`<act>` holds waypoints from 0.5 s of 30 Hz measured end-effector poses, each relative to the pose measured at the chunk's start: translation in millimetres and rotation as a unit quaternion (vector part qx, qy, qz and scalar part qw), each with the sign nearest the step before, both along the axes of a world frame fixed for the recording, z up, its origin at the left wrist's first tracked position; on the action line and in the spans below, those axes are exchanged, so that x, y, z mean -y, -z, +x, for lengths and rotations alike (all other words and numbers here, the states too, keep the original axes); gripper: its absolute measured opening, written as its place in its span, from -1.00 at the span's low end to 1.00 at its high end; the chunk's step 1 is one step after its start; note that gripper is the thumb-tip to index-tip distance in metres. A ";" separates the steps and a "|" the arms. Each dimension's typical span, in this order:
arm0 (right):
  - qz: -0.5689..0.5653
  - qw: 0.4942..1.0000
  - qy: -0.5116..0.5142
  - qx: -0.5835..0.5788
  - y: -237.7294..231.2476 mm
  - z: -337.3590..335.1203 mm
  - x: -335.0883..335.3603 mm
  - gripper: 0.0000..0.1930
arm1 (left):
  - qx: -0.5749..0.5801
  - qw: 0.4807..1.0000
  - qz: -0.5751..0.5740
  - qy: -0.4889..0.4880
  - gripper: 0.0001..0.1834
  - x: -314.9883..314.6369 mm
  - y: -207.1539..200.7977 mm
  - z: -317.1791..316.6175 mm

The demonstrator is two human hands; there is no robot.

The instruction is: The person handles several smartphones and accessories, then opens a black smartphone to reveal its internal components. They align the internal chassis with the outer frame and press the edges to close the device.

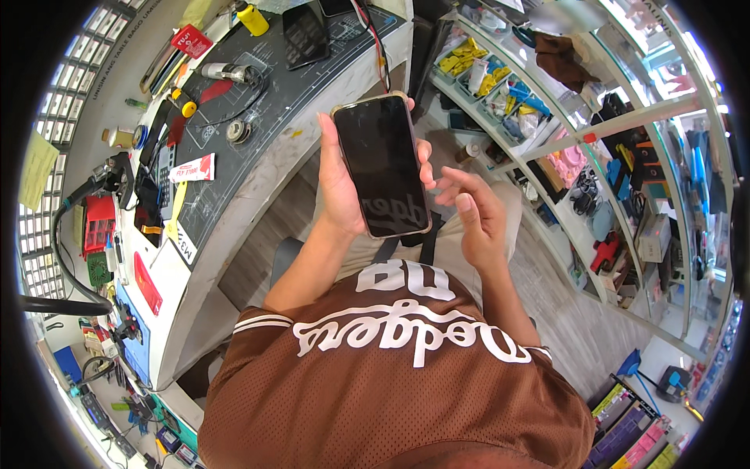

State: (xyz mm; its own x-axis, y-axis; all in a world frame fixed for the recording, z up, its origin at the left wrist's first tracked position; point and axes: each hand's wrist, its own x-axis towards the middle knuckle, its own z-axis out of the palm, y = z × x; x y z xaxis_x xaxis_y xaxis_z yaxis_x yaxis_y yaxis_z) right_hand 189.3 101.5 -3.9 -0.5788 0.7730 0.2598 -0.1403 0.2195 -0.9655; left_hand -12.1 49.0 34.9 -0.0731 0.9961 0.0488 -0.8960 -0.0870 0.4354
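Observation:
A smartphone [380, 160] with a dark, glossy screen and a clear bumper case is held above my lap, its top tipped slightly to the left. My left hand [341, 187] is wrapped round it from the left side, with fingertips showing along its right edge. The screen mirrors part of my shirt. Just right of the phone's lower half, my right hand [475, 213] hovers with fingers apart and slightly curled, holding nothing. Its fingertips are close to the phone's edge; I see no clear contact.
On the left, a workbench with a dark mat [273, 90] carries a white-and-red tube [192, 169], a metal handheld tool [226, 73], a small round tin [238, 131] and another dark phone [305, 37]. Glass shelves [625, 117] with bins of packaged parts stand on the right.

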 end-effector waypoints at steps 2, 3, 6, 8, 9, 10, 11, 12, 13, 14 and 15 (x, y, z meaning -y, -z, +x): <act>-0.009 1.000 0.001 0.003 1.4 0.6 0.1 -0.64 | -0.006 1.000 -0.004 0.003 0.18 -3.2 -1.1 1.0; -0.017 1.000 0.004 0.006 2.4 1.5 2.0 -0.64 | -0.009 1.000 -0.005 0.008 0.18 -3.9 -2.0 1.9; -0.054 0.998 0.019 0.010 13.6 8.1 -1.8 -0.67 | 0.001 0.998 -0.070 -0.005 0.21 -8.3 -3.5 9.9; -0.014 0.998 0.027 0.063 2.7 2.2 -3.8 -0.68 | 0.003 0.993 -0.107 -0.050 0.23 -14.4 -1.5 13.4; 0.009 0.998 0.042 0.054 18.8 -2.3 -7.0 -0.66 | 0.028 0.994 -0.092 -0.052 0.19 -20.4 8.5 13.8; -0.086 0.996 0.001 0.039 16.4 -8.0 -7.8 -0.68 | 0.046 0.996 -0.054 -0.055 0.18 -23.0 11.4 12.8; -0.172 0.982 -0.050 0.063 7.3 -15.5 -13.0 -0.62 | -0.032 0.992 -0.080 -0.094 0.12 -17.4 10.1 5.9; -0.226 0.970 -0.071 0.051 2.7 -18.1 -15.5 -0.62 | -0.046 0.991 -0.045 -0.117 0.07 -23.3 14.7 5.3; -0.280 0.954 -0.101 0.040 2.0 -19.7 -20.3 -0.61 | -0.059 0.991 -0.035 -0.116 0.04 -29.0 11.1 9.7; -0.277 0.956 -0.095 0.020 3.8 -17.9 -22.3 -0.62 | -0.050 0.992 -0.040 -0.108 0.04 -35.9 5.2 18.8; -0.276 0.956 -0.096 0.002 8.1 -15.6 -23.8 -0.62 | -0.041 0.992 -0.049 -0.107 0.04 -41.3 -1.4 29.9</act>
